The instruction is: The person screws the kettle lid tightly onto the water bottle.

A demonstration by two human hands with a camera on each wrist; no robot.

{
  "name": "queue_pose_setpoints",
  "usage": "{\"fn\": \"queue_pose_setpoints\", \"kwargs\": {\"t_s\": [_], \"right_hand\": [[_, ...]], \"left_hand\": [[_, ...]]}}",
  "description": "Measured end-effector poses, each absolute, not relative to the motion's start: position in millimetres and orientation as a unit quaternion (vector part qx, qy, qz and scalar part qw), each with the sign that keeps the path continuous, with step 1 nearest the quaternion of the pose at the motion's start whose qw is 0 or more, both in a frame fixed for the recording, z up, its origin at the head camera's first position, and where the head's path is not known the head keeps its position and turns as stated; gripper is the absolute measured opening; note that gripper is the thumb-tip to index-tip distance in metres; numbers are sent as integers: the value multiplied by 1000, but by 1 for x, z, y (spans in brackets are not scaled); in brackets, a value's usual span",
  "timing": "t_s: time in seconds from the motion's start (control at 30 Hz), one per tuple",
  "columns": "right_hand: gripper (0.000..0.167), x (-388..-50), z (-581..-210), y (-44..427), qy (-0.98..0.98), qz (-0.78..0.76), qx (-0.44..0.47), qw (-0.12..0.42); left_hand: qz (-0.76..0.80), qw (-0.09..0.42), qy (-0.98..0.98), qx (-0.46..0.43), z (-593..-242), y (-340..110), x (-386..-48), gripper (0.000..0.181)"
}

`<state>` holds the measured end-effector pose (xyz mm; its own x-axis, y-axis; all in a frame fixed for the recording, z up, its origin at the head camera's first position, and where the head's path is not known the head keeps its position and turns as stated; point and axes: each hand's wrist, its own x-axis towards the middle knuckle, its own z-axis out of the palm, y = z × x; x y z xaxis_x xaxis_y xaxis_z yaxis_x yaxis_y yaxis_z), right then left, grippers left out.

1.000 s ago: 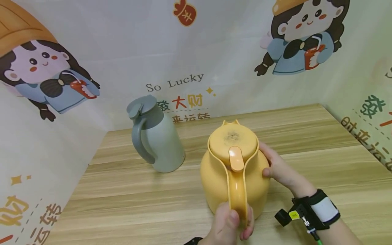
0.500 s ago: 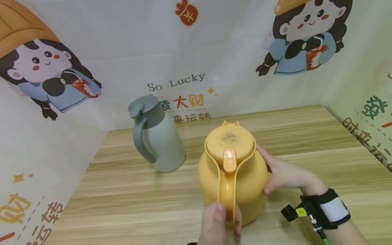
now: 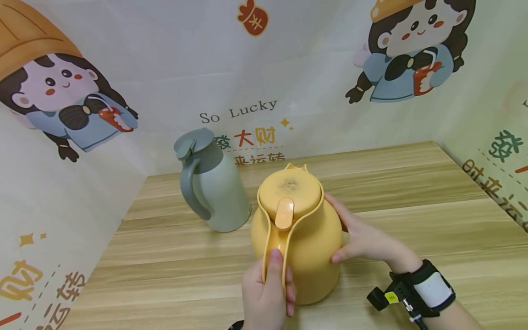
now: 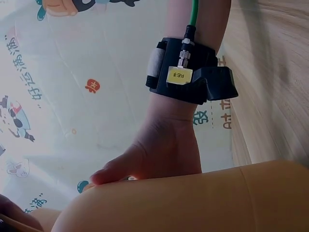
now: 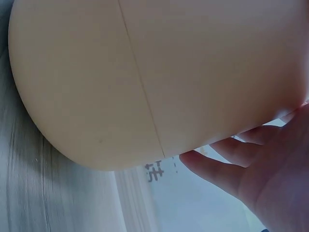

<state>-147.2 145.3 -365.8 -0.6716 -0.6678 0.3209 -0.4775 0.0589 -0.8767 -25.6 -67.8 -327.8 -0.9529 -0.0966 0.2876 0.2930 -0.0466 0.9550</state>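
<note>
A round yellow vacuum jug [image 3: 309, 247] stands near the front of the table, its handle toward me and slightly left. My left hand [image 3: 266, 288] grips that handle, the thumb lying along its top. With fingers spread, my right hand [image 3: 363, 236] rests against the jug's right side, thumb at the near side. Its nearly straight fingers [image 5: 217, 174] touch the body in the right wrist view. In the left wrist view, my right hand [image 4: 164, 150] shows beyond the jug's wall [image 4: 169, 203]. The lid [image 3: 290, 190] is down, with dark scuffs on top.
A grey-green vacuum jug [image 3: 220, 188] stands upright behind and left of the yellow one. Under both lies a wood-grain table [image 3: 165, 275]. A printed cloth backdrop [image 3: 173, 59] encloses the back and sides. A camera strap [image 3: 431, 288] is on my right wrist.
The yellow jug has shifted left with both hands on it, and its handle has swung slightly left. The grey-green jug has stayed in place.
</note>
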Motion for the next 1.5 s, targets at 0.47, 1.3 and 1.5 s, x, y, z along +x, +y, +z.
{"fn": "queue_pose_setpoints", "kwargs": {"t_s": [0.47,1.3,1.5], "right_hand": [[111,-144,-367,126,716,-580,-383,68],[120,-138,-345,47,703,-602,-374,53],[119,-138,-341,23,688,-611,-388,53]], "left_hand": [[-733,119,-669,-42,-316,-81,-27,49],[-711,267,-650,2,-310,-141,-6,48],[-660,220,-717,41,-319,-179,2,49]]}}
